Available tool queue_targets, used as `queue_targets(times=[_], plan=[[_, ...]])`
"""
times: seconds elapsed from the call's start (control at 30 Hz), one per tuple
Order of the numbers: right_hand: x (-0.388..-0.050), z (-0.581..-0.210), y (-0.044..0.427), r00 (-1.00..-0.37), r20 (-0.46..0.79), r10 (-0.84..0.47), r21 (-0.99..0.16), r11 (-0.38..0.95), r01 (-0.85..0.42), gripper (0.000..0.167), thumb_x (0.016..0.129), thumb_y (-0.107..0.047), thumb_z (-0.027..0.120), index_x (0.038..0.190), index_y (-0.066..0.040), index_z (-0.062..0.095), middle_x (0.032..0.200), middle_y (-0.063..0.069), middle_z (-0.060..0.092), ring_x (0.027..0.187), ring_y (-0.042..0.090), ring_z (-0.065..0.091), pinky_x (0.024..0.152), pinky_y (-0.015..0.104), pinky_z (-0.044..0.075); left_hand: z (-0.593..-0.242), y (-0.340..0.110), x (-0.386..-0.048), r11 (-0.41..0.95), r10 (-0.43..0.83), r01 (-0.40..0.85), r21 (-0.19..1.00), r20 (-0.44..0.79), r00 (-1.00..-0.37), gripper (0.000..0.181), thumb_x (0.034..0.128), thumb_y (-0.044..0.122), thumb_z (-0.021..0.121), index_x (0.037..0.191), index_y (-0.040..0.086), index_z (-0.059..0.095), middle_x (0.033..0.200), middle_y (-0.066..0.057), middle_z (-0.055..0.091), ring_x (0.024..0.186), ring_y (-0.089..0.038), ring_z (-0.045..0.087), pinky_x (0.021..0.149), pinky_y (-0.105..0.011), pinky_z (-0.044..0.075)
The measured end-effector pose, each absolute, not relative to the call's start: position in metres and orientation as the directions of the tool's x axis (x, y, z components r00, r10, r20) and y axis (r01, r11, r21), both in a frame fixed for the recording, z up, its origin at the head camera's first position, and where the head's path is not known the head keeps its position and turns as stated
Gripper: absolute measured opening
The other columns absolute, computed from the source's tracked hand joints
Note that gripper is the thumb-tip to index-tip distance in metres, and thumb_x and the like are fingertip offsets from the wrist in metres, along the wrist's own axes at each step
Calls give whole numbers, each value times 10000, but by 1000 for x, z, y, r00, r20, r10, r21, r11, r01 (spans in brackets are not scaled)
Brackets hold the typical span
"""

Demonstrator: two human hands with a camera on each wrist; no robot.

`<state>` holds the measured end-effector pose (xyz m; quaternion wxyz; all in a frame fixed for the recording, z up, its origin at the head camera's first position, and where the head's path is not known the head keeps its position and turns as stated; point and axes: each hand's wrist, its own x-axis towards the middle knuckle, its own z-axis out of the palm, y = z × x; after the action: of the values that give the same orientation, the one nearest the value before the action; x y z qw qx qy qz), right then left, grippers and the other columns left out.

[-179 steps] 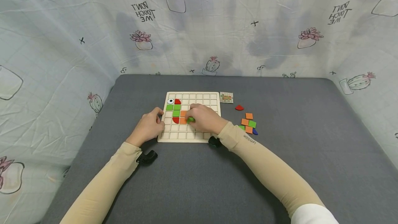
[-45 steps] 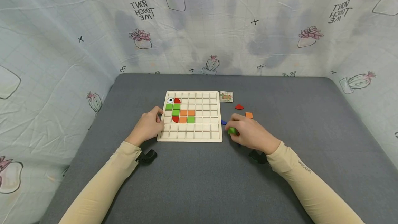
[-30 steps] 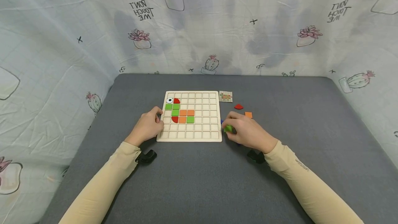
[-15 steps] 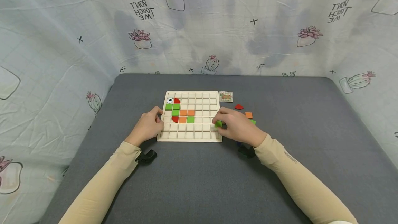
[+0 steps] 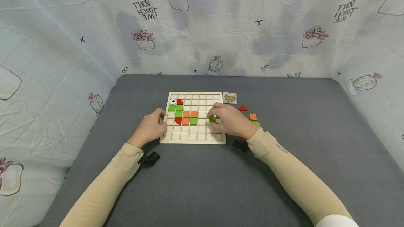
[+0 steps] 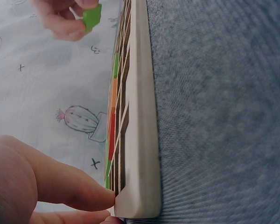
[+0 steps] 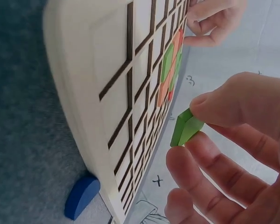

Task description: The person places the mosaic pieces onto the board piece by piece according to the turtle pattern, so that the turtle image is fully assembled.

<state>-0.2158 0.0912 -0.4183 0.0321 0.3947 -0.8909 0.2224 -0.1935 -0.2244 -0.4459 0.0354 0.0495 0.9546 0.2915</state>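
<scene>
A pale wooden grid board (image 5: 176,137) lies on the grey table. My left hand (image 5: 148,128) holds its left edge, thumb and fingers at the corner in the left wrist view. Above the board's right half, my right hand (image 5: 231,119) pinches a green tile (image 7: 186,128) between thumb and fingertips; whether it is one tile or two stacked, I cannot tell. Several pieces sit in the board's cells at left: a white eye piece (image 5: 173,101), red rounded pieces (image 5: 180,102), green tiles (image 5: 179,108) and orange tiles (image 5: 186,114).
A small pattern card (image 5: 230,98) lies beyond the board's right corner. Right of the board are a red piece (image 5: 242,108), an orange tile (image 5: 253,116) and a green tile (image 5: 256,123). In the right wrist view a blue half-round piece (image 7: 82,196) lies beside the board's edge.
My right hand has carried the green tile left from the loose pieces to above the board. A green tile held six seconds ago appears to sit in a cell now. The left hand stays put.
</scene>
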Motion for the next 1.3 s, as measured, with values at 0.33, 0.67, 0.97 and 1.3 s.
queue_targets(times=[0.33,0.67,0.97,1.3], plan=[[-229,-418,77,-680,221,-699,-382,580,-720,149,909,-54,730,1045,-88,778,1012,32,688,803,154,632,738,310,522,-446,-224,-194,826,116,75,559,-39,-992,397,952,93,542,1331,-23,549,834,-84,559,617,-188,490,571,-323,374],[-243,-417,57,-691,151,-707,-424,585,-691,166,912,-42,692,1042,-107,773,1007,36,675,832,171,600,776,327,510,-447,-224,-194,824,116,77,561,-35,-993,403,942,88,539,1328,-32,550,818,-82,557,597,-182,482,555,-319,367],[-253,-421,47,-693,102,-714,-418,601,-681,175,895,-5,683,1009,-91,785,962,51,671,801,165,549,751,316,474,-448,-223,-194,826,116,79,558,-31,-993,400,948,86,543,1330,-36,547,810,-78,552,592,-176,476,543,-313,363],[-257,-423,43,-701,75,-709,-413,618,-669,148,916,-28,694,1019,-97,775,993,55,677,819,171,573,753,316,486,-448,-223,-194,831,118,84,549,-26,-993,389,963,88,540,1331,-38,544,799,-74,547,585,-172,477,537,-311,369]])
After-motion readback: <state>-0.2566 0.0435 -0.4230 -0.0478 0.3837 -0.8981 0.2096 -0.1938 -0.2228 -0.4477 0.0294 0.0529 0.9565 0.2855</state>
